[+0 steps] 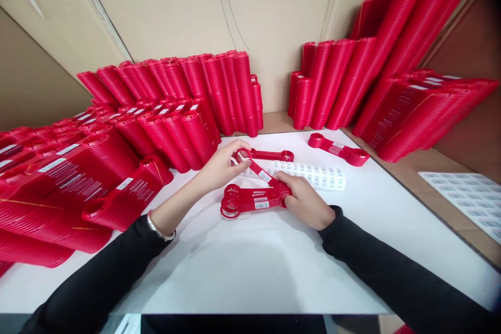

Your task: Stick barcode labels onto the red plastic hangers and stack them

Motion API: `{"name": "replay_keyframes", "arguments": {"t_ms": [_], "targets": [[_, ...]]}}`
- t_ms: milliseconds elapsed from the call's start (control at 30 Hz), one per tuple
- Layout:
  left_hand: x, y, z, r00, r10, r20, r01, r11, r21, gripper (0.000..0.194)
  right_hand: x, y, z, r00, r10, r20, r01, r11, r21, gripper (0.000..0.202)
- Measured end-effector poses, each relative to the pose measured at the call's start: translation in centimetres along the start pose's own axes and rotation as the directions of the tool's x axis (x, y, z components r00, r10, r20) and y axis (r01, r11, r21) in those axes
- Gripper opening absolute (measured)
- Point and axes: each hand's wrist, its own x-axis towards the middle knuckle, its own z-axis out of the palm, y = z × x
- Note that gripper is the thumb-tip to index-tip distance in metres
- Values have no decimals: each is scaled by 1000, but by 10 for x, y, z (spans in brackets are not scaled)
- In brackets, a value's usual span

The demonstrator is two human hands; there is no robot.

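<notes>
By the pinching left hand (230,162), one ring end of a flat, white-labelled red plastic strip (256,168) is held, its other end reaching the right hand (305,199), in whose curled fingers a fanned red plastic bundle (246,201) is gripped. Beyond both hands, a white label sheet (332,177) is laid on the white counter (235,266). Left of the left hand, banded red plastic stacks (70,169) appear finished; the fanned bundle seems as yet unbanded.

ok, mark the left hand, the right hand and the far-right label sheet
Left hand (219,168): head view, middle of the hand.
Right hand (307,200): head view, back of the hand.
Far-right label sheet (467,197): head view, printed face.
</notes>
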Motion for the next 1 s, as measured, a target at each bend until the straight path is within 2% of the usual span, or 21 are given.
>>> {"name": "replay_keyframes", "arguments": {"t_ms": [100,300,367,467,533,567,733,867,933,1000], "targets": [[-18,-7,-2,999,-37,19,36,998,61,11,1,2,6,999,22,23,-20,995,-96,28],[-40,-16,-2,992,-93,89,83,991,107,12,2,9,15,999,-27,46,38,970,-242,27],[-47,-16,-4,979,-81,187,54,988,145,24,2,10,17,998,-44,39,53,953,-297,24],[-60,-13,-4,938,-82,337,2,973,230,50,2,10,19,999,-43,20,47,921,-386,19],[-68,-12,-3,932,-91,352,-11,961,277,72,2,9,20,999,-40,14,42,900,-434,18],[-71,-13,-2,939,-91,332,-12,954,298,74,2,8,20,999,-41,21,46,890,-453,18],[-74,-19,2,966,-47,254,-54,925,376,29,-3,-1,16,989,-63,131,117,882,-456,20],[-72,-21,5,974,27,224,-128,885,448,21,-8,-10,7,970,-85,226,177,888,-424,41],[-72,-20,7,975,73,212,-176,835,521,21,-9,-15,5,965,-125,229,220,862,-457,48],[-73,-19,9,970,123,208,-225,774,592,21,-7,-21,9,963,-180,200,261,808,-528,46]]}}
